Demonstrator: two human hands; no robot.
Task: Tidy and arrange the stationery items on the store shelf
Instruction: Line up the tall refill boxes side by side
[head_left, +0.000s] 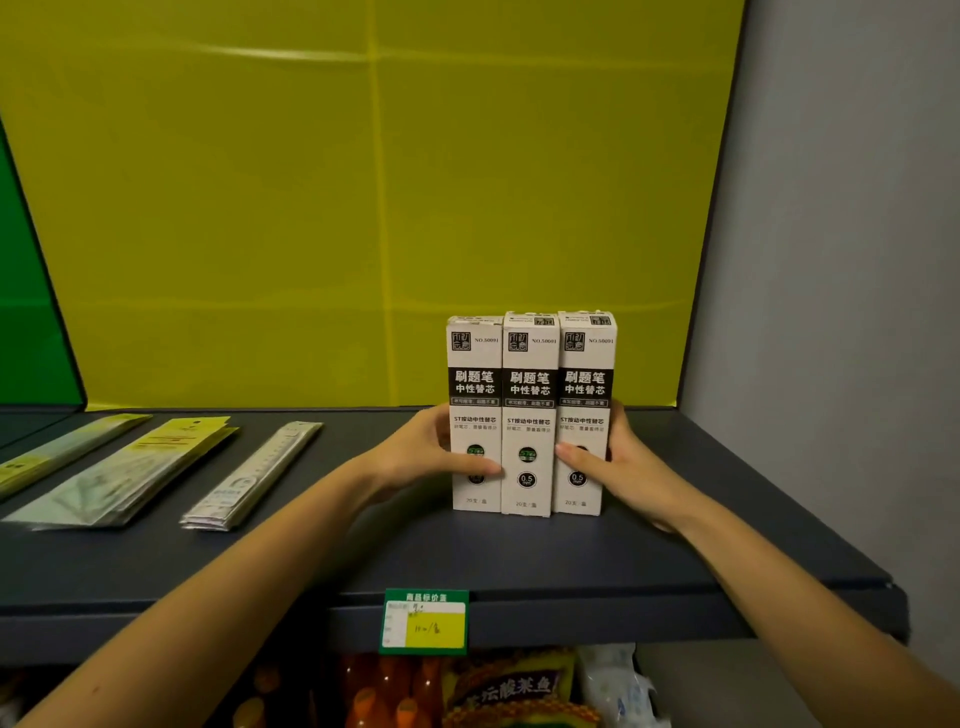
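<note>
Yellow backing panel (311, 208) rises over the dark shelf (467, 545). At its 3 o'clock end I see three upright refill boxes (530, 415) touching, my left hand (415, 452) and right hand (618, 467) clamping their outer sides.

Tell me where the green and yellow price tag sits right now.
In the head view, the price tag is clipped to the front edge of the dark shelf, lower centre, just below and slightly left of the three upright refill boxes.
</note>
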